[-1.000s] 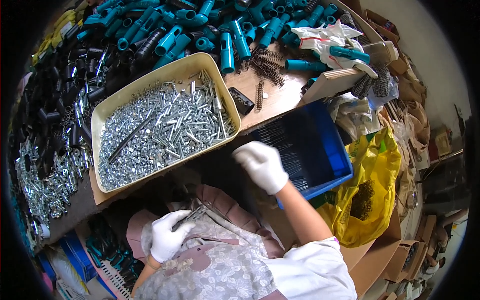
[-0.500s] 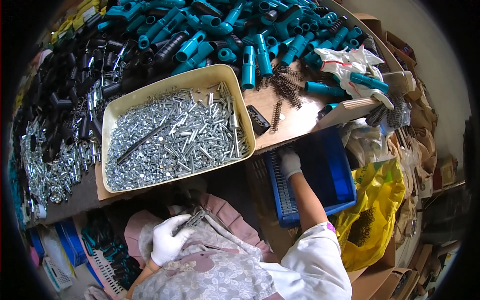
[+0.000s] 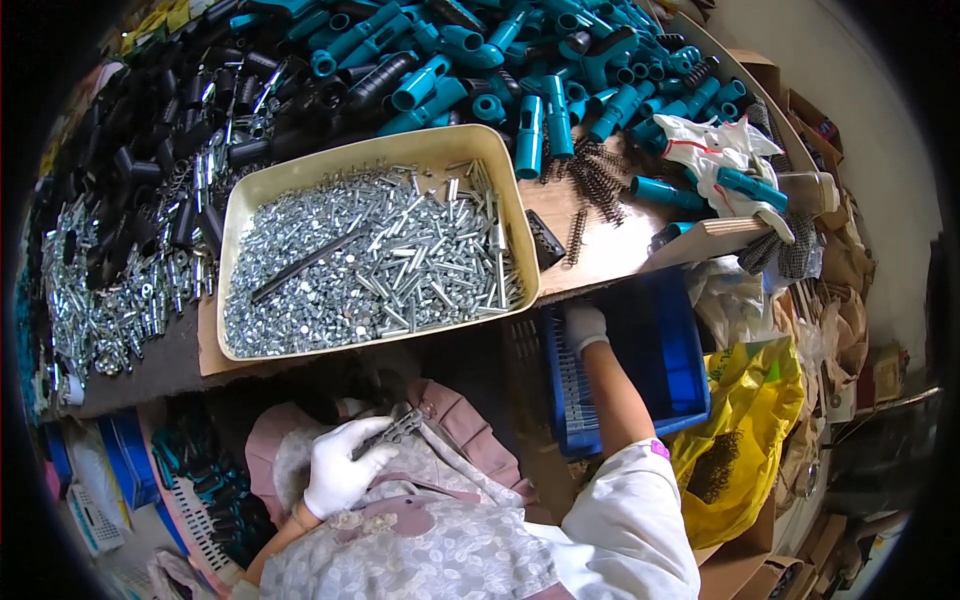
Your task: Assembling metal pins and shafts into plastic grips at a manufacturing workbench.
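Note:
My left hand (image 3: 342, 470), in a white glove, is closed around some small grey metal parts (image 3: 402, 426) above my lap. Their exact kind is hard to make out. With my arm stretched forward, my right hand (image 3: 585, 328), also gloved, reaches into a blue plastic bin (image 3: 690, 345) below the table edge. The fingers of this hand are hidden in shadow at the bin's far left corner. Along the bin's left side runs a row of similar grey metal parts (image 3: 572, 395).
A cream tray (image 3: 232, 270) of small metal pins and pieces stands on the table. Behind it are piled teal plastic tubes (image 3: 530, 135) and black tubes. Dark springs (image 3: 598, 180) and white gloves (image 3: 715, 150) lie at right. A yellow bag (image 3: 745, 440) sits beside the bin.
The view has shifted slightly, so the tray and table sit further right in it. Both hands hold nearly the same positions, the left with its metal parts, the right in the bin.

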Action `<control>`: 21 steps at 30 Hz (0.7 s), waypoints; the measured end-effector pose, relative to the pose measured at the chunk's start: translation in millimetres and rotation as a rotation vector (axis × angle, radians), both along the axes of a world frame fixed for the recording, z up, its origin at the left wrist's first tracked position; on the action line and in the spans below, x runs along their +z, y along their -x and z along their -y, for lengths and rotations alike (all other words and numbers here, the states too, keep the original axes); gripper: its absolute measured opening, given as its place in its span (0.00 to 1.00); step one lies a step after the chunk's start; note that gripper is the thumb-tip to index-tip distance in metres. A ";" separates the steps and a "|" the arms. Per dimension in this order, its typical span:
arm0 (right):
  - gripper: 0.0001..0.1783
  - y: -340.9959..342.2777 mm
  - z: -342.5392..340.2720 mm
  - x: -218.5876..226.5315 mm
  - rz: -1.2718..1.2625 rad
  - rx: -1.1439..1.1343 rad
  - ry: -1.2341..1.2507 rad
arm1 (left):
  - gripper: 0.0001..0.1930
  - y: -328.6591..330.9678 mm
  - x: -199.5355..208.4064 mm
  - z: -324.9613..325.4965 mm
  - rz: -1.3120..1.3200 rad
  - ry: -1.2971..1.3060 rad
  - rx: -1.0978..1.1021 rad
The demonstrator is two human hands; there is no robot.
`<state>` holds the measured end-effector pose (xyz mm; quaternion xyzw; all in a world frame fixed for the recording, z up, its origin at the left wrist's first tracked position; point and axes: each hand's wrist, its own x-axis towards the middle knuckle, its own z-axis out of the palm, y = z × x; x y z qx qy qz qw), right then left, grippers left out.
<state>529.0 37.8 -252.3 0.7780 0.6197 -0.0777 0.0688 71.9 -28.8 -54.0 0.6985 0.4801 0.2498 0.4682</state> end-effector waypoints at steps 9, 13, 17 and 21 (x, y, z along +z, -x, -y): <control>0.09 39.5 80.4 139.5 -1.232 -0.678 -0.769 | 0.19 17.6 12.1 -4.8 0.263 0.675 0.077; 0.15 150.0 106.5 181.9 -1.902 -0.764 -0.691 | 0.23 13.6 1.9 -3.4 0.189 0.433 -0.050; 0.18 255.0 103.6 194.5 -2.228 -0.568 -0.244 | 0.27 18.3 2.5 3.6 0.348 0.131 0.051; 0.16 316.6 84.3 211.1 -2.327 -0.434 0.055 | 0.26 53.0 44.4 6.4 0.316 0.053 0.317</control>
